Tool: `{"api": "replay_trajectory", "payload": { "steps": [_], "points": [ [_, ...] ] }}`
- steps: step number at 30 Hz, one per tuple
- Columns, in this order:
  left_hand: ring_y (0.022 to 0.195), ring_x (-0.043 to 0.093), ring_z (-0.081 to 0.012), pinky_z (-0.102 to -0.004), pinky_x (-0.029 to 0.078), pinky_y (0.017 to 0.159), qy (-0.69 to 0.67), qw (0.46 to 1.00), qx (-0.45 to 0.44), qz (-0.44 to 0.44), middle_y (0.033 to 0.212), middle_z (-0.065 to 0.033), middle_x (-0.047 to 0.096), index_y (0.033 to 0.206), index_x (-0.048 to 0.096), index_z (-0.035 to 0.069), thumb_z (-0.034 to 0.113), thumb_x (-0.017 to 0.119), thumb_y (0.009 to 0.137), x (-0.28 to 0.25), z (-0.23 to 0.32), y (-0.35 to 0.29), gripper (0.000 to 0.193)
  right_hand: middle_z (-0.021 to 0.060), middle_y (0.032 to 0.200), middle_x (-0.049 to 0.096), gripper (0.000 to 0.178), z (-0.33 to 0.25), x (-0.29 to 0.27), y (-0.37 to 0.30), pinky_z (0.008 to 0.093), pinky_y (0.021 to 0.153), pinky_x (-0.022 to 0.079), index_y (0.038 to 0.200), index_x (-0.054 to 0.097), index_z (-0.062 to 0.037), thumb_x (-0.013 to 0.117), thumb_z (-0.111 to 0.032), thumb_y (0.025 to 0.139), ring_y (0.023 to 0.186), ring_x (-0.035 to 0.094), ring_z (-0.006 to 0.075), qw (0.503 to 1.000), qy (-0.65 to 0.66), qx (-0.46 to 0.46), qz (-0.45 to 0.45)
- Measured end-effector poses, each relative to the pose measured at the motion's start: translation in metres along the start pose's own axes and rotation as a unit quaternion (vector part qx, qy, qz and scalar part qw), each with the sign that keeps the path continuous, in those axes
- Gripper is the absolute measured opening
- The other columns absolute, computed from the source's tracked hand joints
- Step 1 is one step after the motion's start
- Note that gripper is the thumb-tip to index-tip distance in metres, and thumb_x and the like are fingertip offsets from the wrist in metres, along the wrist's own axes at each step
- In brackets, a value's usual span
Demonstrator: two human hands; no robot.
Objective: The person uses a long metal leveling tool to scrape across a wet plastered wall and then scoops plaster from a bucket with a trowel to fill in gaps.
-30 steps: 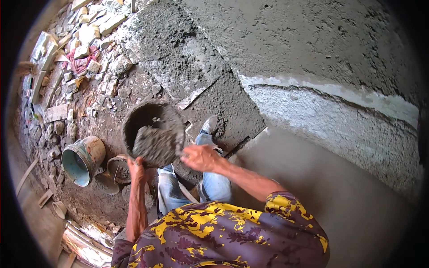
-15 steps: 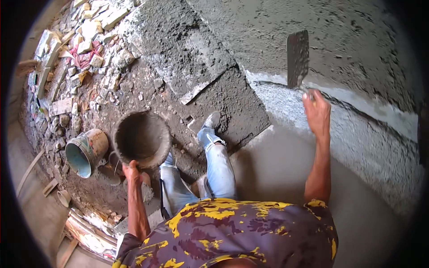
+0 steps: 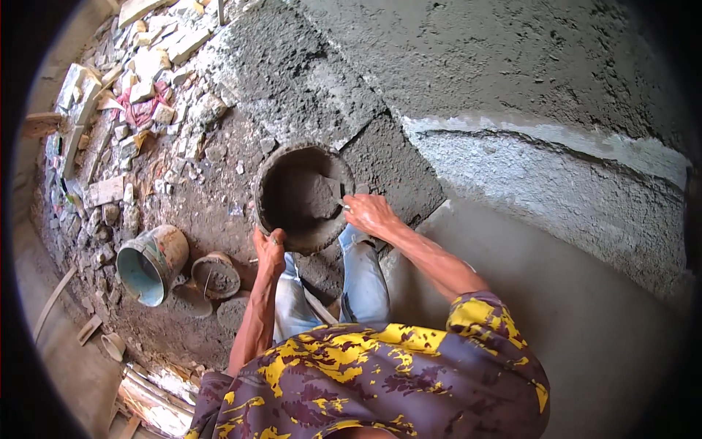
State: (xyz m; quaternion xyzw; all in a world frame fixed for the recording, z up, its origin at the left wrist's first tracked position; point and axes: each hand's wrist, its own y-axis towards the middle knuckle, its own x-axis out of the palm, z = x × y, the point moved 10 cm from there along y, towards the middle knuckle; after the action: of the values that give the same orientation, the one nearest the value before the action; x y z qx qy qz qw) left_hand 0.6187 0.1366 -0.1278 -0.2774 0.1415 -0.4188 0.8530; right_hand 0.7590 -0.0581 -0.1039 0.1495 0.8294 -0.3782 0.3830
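Note:
My left hand [image 3: 270, 250] grips the near left rim of a round, mortar-caked bowl [image 3: 284, 183], thumb over the edge. The bowl is held above my knees, its mouth facing up, with some wet grey mortar inside. At its right rim, my right hand [image 3: 371, 214] is closed on the handle of a trowel [image 3: 335, 189]. The trowel's blade reaches into the bowl and is partly hidden by mortar. To the right rises a wall [image 3: 526, 66] coated in rough wet mortar, above a paler band [image 3: 512, 164] low down.
A bucket [image 3: 164, 249] lies tipped on its side at the left, beside a small pail [image 3: 217, 274] with grey mortar in it. Broken bricks and rubble [image 3: 150, 66] cover the far left. Mortar-covered boards [image 3: 292, 80] lie beyond the bowl; smooth grey floor [image 3: 526, 271] spreads to the right.
My right hand has brought the trowel down and left from the wall into the bowl. The left hand has moved the bowl right, in front of me, uncovering the small pail.

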Motion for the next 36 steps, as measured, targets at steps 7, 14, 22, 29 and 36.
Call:
{"api": "replay_trajectory", "payload": {
  "steps": [7,14,22,29,36],
  "points": [
    [0.058,0.046,-0.0088,-0.0238,0.037,0.051,-0.095,0.986,-0.058,0.120,0.069,0.0026,0.049,0.094,0.052,0.008,0.009,0.059,0.072,-0.097,-0.008,-0.014,0.023,0.0107,0.084,0.056,0.023,-0.075,0.003,0.001,0.0416,0.056,0.051,0.097,0.053,-0.0080,0.048,-0.029,0.088,0.070,0.061,0.0284,0.997,0.067,-0.033,0.019],
    [0.093,0.061,-0.0219,-0.0351,0.052,0.082,-0.202,0.956,-0.057,0.207,0.110,-0.0088,0.060,0.123,0.048,0.006,0.009,0.060,0.081,-0.161,-0.028,-0.023,0.044,0.0078,0.072,0.059,0.036,-0.147,-0.010,0.038,0.0313,0.060,0.046,0.100,0.060,0.0021,0.058,-0.031,0.086,0.060,0.053,0.0138,0.829,0.452,-0.260,-0.201],
    [0.071,0.049,-0.0160,-0.0275,0.044,0.062,-0.046,0.947,-0.057,0.313,0.088,-0.0034,0.054,0.106,0.050,0.005,0.004,0.059,0.066,-0.172,-0.069,-0.032,0.042,-0.0056,0.062,0.045,0.017,0.282,-0.216,0.076,0.0243,0.043,0.036,0.084,0.051,-0.0063,0.052,-0.022,0.091,0.047,0.040,0.0074,0.862,0.445,0.172,0.169],
    [0.065,0.050,-0.0140,-0.0254,0.042,0.058,-0.048,0.973,-0.080,0.210,0.071,0.0004,0.052,0.092,0.050,0.007,0.007,0.062,0.070,-0.090,-0.051,-0.005,0.026,0.0119,0.088,0.062,0.020,0.069,-0.269,-0.053,0.0377,0.062,0.050,0.101,0.061,-0.0082,0.052,-0.020,0.087,0.069,0.061,0.0266,0.967,0.074,0.102,0.220],
    [0.063,0.046,-0.0104,-0.0260,0.040,0.056,0.013,0.999,-0.026,0.045,0.073,0.0001,0.053,0.095,0.054,0.003,0.010,0.055,0.072,-0.003,0.016,0.026,0.024,0.0111,0.071,0.056,0.011,-0.027,-0.044,0.069,0.0335,0.054,0.048,0.076,0.058,-0.0046,0.054,-0.014,0.080,0.066,0.058,0.0231,0.963,-0.249,-0.063,0.084]
  ]
}}
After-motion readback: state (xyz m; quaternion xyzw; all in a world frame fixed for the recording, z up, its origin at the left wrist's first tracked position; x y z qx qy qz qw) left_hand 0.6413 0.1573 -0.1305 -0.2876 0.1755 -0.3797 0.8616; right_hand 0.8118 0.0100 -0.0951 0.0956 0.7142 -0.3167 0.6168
